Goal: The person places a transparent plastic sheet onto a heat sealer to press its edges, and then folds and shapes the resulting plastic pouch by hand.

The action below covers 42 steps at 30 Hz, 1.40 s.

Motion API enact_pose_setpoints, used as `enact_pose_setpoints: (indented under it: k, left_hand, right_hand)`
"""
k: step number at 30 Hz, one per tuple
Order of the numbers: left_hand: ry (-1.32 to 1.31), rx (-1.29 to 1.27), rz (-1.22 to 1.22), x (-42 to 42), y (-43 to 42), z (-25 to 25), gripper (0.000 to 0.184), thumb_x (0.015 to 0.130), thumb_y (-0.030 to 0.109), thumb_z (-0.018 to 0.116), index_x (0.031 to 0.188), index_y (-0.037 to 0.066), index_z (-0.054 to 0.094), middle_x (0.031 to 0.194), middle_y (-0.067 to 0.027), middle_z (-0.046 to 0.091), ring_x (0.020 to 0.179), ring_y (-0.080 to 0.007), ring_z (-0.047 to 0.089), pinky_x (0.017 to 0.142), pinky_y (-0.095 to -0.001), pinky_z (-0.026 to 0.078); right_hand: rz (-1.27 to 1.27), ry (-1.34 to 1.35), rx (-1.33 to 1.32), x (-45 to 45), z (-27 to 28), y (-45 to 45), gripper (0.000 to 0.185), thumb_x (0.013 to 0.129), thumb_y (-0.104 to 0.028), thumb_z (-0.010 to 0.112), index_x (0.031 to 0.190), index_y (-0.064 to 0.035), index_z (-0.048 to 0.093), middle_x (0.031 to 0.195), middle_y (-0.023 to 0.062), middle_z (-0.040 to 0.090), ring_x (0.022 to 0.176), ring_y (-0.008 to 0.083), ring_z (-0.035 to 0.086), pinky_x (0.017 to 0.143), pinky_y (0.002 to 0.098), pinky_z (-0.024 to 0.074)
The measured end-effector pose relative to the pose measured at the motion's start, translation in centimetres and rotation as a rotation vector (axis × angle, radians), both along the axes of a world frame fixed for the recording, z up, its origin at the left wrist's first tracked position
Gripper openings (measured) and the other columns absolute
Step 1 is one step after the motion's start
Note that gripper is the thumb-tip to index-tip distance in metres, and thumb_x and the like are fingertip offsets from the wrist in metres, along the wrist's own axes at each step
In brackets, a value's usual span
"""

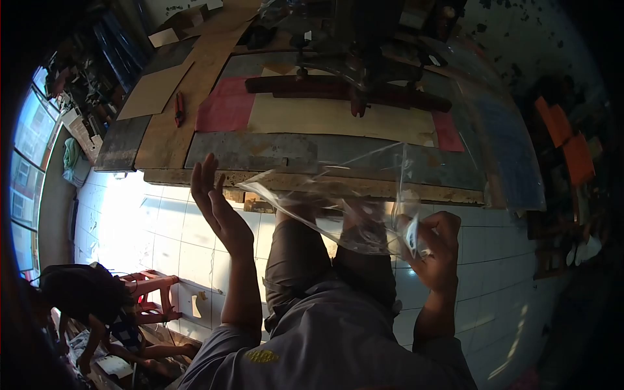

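A clear plastic sheet or bag (351,195) hangs in front of my body, over my thighs and the near edge of the workbench (299,179). My right hand (432,247) is closed on its crumpled right end. My left hand (221,211) is raised to the left of the plastic, fingers apart and holding nothing. Beyond the plastic, a dark press bar (403,97) lies across a cream strip (312,117) with pink ends (224,104).
A red cutter (179,109) and a cardboard sheet (156,89) lie on the bench's left part. Transparent sheeting (510,149) drapes its right end. Another person (91,299) is low at the left, near a red stool (153,296). Orange pieces (575,156) are at right.
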<state>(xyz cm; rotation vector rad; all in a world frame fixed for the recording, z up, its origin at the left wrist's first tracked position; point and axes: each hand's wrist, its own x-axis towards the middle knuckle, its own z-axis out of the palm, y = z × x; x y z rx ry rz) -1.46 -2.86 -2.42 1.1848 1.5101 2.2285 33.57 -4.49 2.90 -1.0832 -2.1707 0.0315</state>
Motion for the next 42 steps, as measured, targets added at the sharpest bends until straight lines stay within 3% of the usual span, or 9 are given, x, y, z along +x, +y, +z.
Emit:
enact_pose_setpoints:
  k: [4,7,10,17,22,25,31,36,42]
  left_hand:
    - [0.45,0.003,-0.265,1.0,-2.8,5.2,0.054,0.101,0.042,0.061,0.129,-0.005,0.063,0.133,-0.0198,0.066,0.129,-0.0345,0.059,0.11,-0.0481,0.043]
    - [0.535,-0.205,-0.484,2.5,-3.4,7.7,0.04,0.09,0.021,0.081,0.12,0.0,0.066,0.108,-0.0135,0.073,0.103,-0.025,0.071,0.09,-0.0394,0.055]
    - [0.432,-0.382,-0.43,3.9,-3.4,7.6,0.032,0.089,0.022,0.084,0.106,0.001,0.066,0.092,-0.008,0.071,0.083,-0.0175,0.071,0.076,-0.0332,0.057]
    - [0.307,-0.803,-0.429,3.8,-6.0,3.6,0.031,0.094,0.027,0.08,0.09,-0.002,0.067,0.08,-0.0093,0.071,0.077,-0.0134,0.069,0.068,-0.0302,0.056]
    - [0.069,-0.714,-0.561,4.1,-8.4,0.6,0.049,0.105,0.043,0.063,0.118,-0.004,0.07,0.097,-0.0153,0.077,0.093,-0.0228,0.075,0.083,-0.0369,0.057]
    - [-0.016,-0.633,-0.607,4.3,-8.5,-3.3,0.06,0.108,0.053,0.053,0.125,-0.002,0.069,0.101,-0.0109,0.078,0.084,-0.0174,0.072,0.076,-0.0332,0.055]
    - [-0.739,-0.659,-1.246,3.5,-6.3,-4.2,0.066,0.11,0.051,0.041,0.144,-0.004,0.055,0.131,-0.0233,0.065,0.126,-0.0354,0.061,0.106,-0.0449,0.05]
    - [-0.842,-0.339,-1.19,6.7,-4.2,-1.1,0.071,0.11,0.058,0.034,0.164,0.012,0.032,0.162,-0.0176,0.04,0.14,-0.0333,0.05,0.103,-0.0435,0.05]
    - [-0.862,0.064,-1.365,5.5,-4.8,-1.5,0.067,0.111,0.056,0.032,0.167,0.019,0.028,0.172,-0.0229,0.019,0.157,-0.0458,0.024,0.116,-0.0634,0.04]
  right_hand:
    - [0.166,-0.094,0.002,-2.2,0.6,-0.6,0.067,0.067,0.005,0.077,0.128,-0.0223,0.076,0.082,-0.0015,0.046,0.076,0.0173,0.049,0.073,0.0362,0.0414]
    - [0.156,-0.159,0.005,-3.1,0.8,-1.2,0.07,0.068,0.006,0.075,0.132,-0.0231,0.074,0.082,-0.002,0.047,0.075,0.0162,0.049,0.071,0.0353,0.0411]
    - [0.061,-0.14,0.01,-3.5,0.9,-1.7,0.068,0.07,0.006,0.074,0.132,-0.0216,0.075,0.083,-0.0011,0.047,0.074,0.0162,0.049,0.07,0.0354,0.0412]
    - [-0.073,-0.129,0.111,-2.6,0.0,-2.3,0.068,0.07,0.004,0.076,0.133,-0.0205,0.073,0.087,-0.002,0.051,0.079,0.0159,0.055,0.072,0.0365,0.0419]
    - [-0.04,-0.152,0.127,-2.9,-0.3,-2.9,0.061,0.071,0.003,0.077,0.128,-0.0201,0.076,0.089,-0.0025,0.054,0.085,0.0171,0.058,0.077,0.0359,0.0419]
    - [0.011,-0.199,0.154,-3.0,-0.3,-3.1,0.057,0.074,-0.001,0.078,0.127,-0.0215,0.077,0.091,-0.0029,0.056,0.088,0.0169,0.059,0.08,0.0349,0.0415]
    - [0.139,-0.272,0.083,-3.2,0.1,-4.2,0.048,0.072,-0.002,0.083,0.116,-0.0211,0.08,0.094,-0.003,0.059,0.089,0.0178,0.059,0.081,0.0366,0.042]
    - [0.047,-0.294,0.053,-1.7,0.6,-4.0,0.061,0.072,-0.003,0.081,0.13,-0.02,0.074,0.107,-0.0014,0.063,0.099,0.0175,0.063,0.085,0.0367,0.0445]
    - [0.034,-0.215,-0.145,1.1,-1.0,-5.0,0.066,0.074,-0.013,0.086,0.138,-0.0161,0.069,0.121,0.0044,0.064,0.106,0.022,0.063,0.089,0.04,0.0495]
